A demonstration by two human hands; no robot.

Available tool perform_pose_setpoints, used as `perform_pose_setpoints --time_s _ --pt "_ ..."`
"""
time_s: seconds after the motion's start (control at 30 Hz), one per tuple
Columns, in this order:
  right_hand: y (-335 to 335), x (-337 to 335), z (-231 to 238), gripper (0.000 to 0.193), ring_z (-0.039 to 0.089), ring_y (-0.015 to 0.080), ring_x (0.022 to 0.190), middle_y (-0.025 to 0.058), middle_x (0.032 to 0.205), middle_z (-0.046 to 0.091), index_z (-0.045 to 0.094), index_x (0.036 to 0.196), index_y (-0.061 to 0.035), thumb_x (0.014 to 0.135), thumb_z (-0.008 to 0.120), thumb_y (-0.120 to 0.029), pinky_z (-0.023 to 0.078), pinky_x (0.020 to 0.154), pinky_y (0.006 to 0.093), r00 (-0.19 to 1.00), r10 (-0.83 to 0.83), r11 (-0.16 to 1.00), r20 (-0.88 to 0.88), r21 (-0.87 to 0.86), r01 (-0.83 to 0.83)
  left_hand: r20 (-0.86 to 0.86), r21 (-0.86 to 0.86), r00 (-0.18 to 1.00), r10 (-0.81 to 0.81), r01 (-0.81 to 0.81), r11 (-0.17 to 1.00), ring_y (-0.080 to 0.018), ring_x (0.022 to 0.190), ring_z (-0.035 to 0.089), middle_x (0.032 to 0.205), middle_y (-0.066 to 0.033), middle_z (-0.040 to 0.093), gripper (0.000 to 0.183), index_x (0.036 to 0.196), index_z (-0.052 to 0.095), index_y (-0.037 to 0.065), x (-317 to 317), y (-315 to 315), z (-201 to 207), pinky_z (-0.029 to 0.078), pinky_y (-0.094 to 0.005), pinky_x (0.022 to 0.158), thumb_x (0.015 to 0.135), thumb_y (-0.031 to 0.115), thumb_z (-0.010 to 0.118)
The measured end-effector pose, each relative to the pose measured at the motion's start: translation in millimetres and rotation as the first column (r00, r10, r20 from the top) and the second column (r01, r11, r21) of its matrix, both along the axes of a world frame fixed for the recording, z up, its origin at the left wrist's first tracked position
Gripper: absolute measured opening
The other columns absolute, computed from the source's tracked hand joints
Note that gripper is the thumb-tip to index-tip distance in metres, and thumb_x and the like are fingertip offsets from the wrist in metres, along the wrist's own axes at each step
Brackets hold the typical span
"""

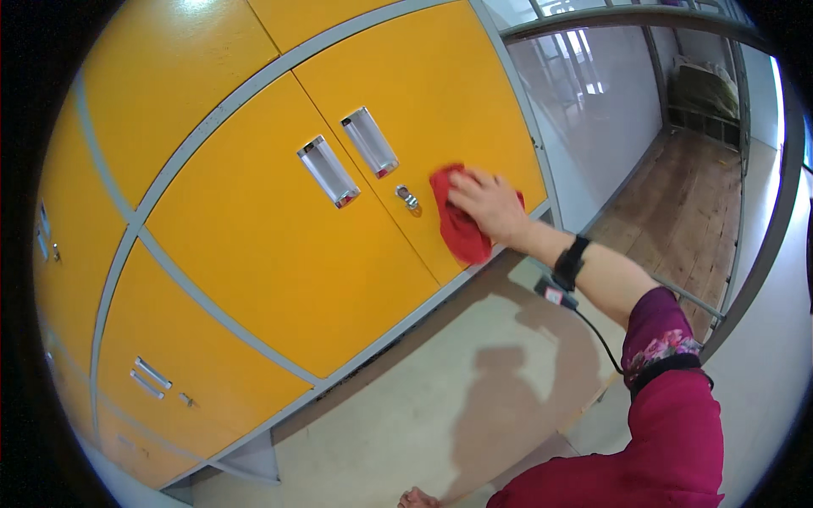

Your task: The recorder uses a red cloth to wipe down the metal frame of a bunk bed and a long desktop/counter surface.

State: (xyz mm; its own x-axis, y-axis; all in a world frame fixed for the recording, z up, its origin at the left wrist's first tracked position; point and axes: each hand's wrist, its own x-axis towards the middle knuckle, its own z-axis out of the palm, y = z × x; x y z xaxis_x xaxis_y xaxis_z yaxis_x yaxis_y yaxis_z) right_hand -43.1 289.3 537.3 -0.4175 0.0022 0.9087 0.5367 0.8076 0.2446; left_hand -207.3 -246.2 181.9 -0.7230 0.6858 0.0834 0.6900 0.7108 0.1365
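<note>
I observed the right hand (487, 203) laid flat, fingers spread, pressing a red cloth (457, 224) against the right-hand yellow cabinet door (423, 76); it did not pinch the cloth but pinned it under the palm and fingers. The cloth was soft and crumpled, and it hung in a loose fold below the palm, near the door's lower edge. Just left of the grip sat a small metal keyhole lock (408, 200), shiny and rounded. Up and further left of the grip I saw two recessed pull handles (369, 141), each a long rectangle of bright metal, one on each door. The neighbouring door (279, 262) was the same smooth, glossy yellow, and grey frame strips (212, 313) divided the doors. All cabinet doors in view stood closed, so I could not tell what they held. Behind the grip, the wrist carried a black band (570, 262), and the sleeve (669, 423) was deep pink with a flowered cuff. Below the grip lay a pale, matt floor (406, 406) bearing a shadow. Well to the right of the grip, a worn wooden plank floor (677, 203) ran beside a pale glossy panel wall (593, 102). The left hand (417, 499) showed only as a sliver at the lower edge; I could not tell its state.
</note>
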Motion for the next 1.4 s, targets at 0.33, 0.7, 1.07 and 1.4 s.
perform_pose_setpoints --time_s 0.33,0.7,1.07,1.4 --pt "90.8 25.7 54.9 0.052 0.043 0.0344 0.114 0.0127 0.129 0.044 0.042 0.129 -0.0109 0.078 0.051 -0.010 0.038 0.090 0.0494 0.779 -0.320 0.908 -0.540 -0.410 0.089 -0.205 0.238 0.977 0.054 -0.003 0.971 -0.0360 0.106 0.047 0.099 -0.0179 0.056 0.026 0.096 0.052 0.004 12.6 -7.3 -17.3 0.039 -0.0479 0.089 0.078 0.022 0.052" --pt "53.2 14.1 -34.4 0.038 0.047 0.0311 0.109 0.0133 0.123 0.048 0.049 0.118 -0.0079 0.081 0.050 -0.014 0.039 0.087 0.0416 0.911 -0.151 0.942 -0.384 -0.334 0.015 -0.017 0.164 0.998 0.069 -0.065 0.984 -0.0391 0.104 0.044 0.104 -0.0208 0.051 0.026 0.097 0.049 0.004 13.1 -7.5 -7.0 0.039 -0.0502 0.088 0.078 0.021 0.054" --pt "-5.2 2.3 -15.4 0.035 0.044 0.0278 0.111 0.0102 0.123 0.045 0.051 0.113 -0.0115 0.078 0.051 -0.015 0.038 0.080 0.0378 0.997 -0.071 0.997 -0.017 -0.030 0.071 -0.131 0.179 0.987 0.093 -0.069 0.981 -0.0396 0.102 0.046 0.103 -0.0196 0.053 0.028 0.099 0.050 0.005 18.5 -6.2 -2.3 0.041 -0.0495 0.087 0.077 0.024 0.053" --pt "-8.2 8.8 -28.2 0.038 0.045 0.0281 0.108 0.0107 0.121 0.045 0.051 0.114 -0.0143 0.077 0.052 -0.015 0.040 0.078 0.0388 0.996 -0.038 0.998 0.087 -0.036 0.042 -0.004 0.115 0.980 0.199 -0.197 0.974 -0.0411 0.103 0.046 0.112 -0.0203 0.050 0.033 0.104 0.049 0.007 15.9 -4.6 -9.1 0.043 -0.0512 0.084 0.078 0.027 0.055"
